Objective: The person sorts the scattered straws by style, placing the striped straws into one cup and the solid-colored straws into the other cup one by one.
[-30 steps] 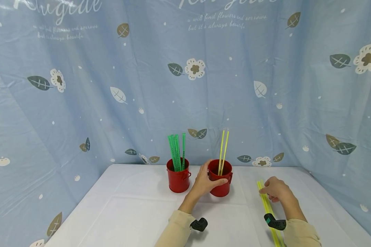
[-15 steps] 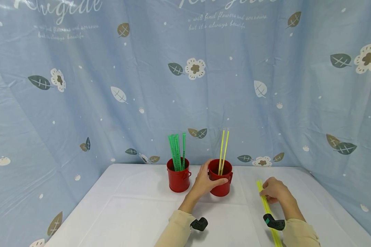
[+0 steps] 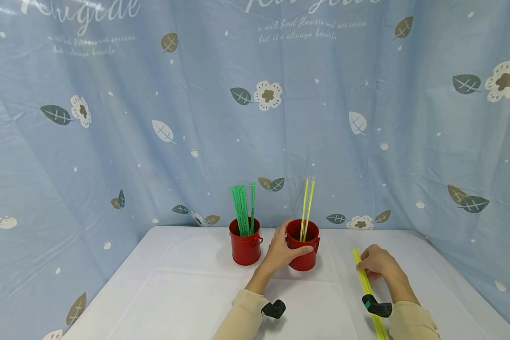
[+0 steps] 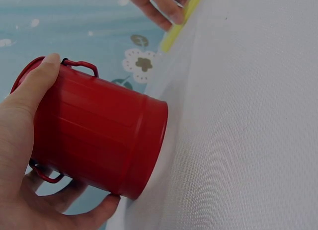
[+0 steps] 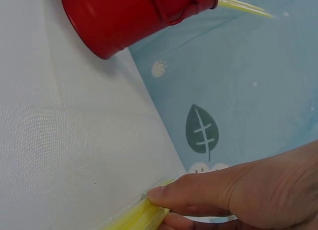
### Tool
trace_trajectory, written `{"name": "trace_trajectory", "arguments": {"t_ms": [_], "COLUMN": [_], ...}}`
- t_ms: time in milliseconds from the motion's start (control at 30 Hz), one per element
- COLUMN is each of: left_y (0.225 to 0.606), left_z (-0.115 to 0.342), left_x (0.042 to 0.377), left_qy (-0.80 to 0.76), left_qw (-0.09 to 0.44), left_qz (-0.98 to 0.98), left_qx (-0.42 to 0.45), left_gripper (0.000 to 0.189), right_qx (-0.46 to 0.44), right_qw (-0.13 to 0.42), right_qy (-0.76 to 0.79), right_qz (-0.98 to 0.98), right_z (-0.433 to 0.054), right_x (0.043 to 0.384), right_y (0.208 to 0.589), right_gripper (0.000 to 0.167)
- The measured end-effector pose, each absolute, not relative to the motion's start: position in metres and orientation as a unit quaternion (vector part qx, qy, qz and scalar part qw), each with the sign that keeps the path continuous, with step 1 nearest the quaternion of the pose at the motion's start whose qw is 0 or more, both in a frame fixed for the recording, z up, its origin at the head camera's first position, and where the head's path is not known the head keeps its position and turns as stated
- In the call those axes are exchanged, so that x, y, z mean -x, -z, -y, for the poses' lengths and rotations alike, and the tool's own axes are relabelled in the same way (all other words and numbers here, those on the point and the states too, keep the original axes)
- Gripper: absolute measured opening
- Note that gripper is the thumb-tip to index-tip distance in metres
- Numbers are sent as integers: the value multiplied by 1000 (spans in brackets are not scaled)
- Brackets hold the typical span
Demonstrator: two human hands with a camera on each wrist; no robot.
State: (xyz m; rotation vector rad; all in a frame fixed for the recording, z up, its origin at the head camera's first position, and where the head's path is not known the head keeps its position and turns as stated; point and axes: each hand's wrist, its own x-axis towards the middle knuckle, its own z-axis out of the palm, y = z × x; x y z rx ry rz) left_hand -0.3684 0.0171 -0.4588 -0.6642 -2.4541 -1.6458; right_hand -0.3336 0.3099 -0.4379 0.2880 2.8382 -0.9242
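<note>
My left hand (image 3: pixel 280 250) grips a small red metal bucket (image 3: pixel 302 257) from its left side, thumb across the front near the rim. The left wrist view shows its fingers curled round the bucket (image 4: pixel 99 125), below a wire handle. Two thin yellow straws (image 3: pixel 306 208) stand in this bucket, leaning slightly. Over at the right, my right hand (image 3: pixel 380 262) pinches a bundle of yellow straws (image 3: pixel 365 282) near its far end. The right wrist view has the thumb laid on top of the bundle (image 5: pixel 141 217), fingers beneath; clear wrapping shows at the straws' edge.
A second red bucket (image 3: pixel 245 250) holds several green straws (image 3: pixel 243 210) to the left of my left hand. Under everything lies a white tablecloth (image 3: pixel 187 283). A blue patterned curtain (image 3: pixel 212 118) hangs right behind the table's far edge.
My right fingers have closed in on the yellow straws, which now lie in a tighter bundle shifted slightly left. The left hand and both buckets stay put.
</note>
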Motion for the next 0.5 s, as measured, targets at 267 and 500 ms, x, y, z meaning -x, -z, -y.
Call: {"name": "trace_trajectory", "arguments": {"t_ms": [267,500], "left_y": [460,459], "left_z": [-17,-16], "left_x": [372,373], "left_qy": [543,544], "left_qw": [48,48], "left_qz": [811,809], "left_qx": [213,216], "left_gripper": [94,95], "right_qx": [-101,-96], "right_qw": [80,82], "right_qy": [313,324], "right_qz": [-941,-938], "right_z": [-311,-310], "right_x": [339,337], "right_y": [441,439], "right_gripper": [40,40]}}
